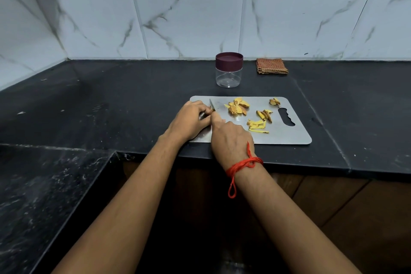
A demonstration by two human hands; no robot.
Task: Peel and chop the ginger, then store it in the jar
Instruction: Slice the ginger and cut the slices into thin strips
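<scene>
A steel cutting board [287, 133] lies on the black counter. My right hand [231, 140] grips a small knife [212, 104] whose blade points away over the board's left part. My left hand [193, 119] is curled beside the blade, fingers bent down on the board; any ginger under them is hidden. Peels and yellow ginger pieces [238, 107] lie in small heaps across the board, with thin yellow strips [258, 126] nearer me. Behind the board stands a clear jar [229, 70], empty, with a dark maroon lid on it.
A folded brown checked cloth [271, 66] lies at the back by the tiled wall, right of the jar. The black counter [111, 100] stretches left to a corner and steps down at the near left. A red thread is tied on my right wrist.
</scene>
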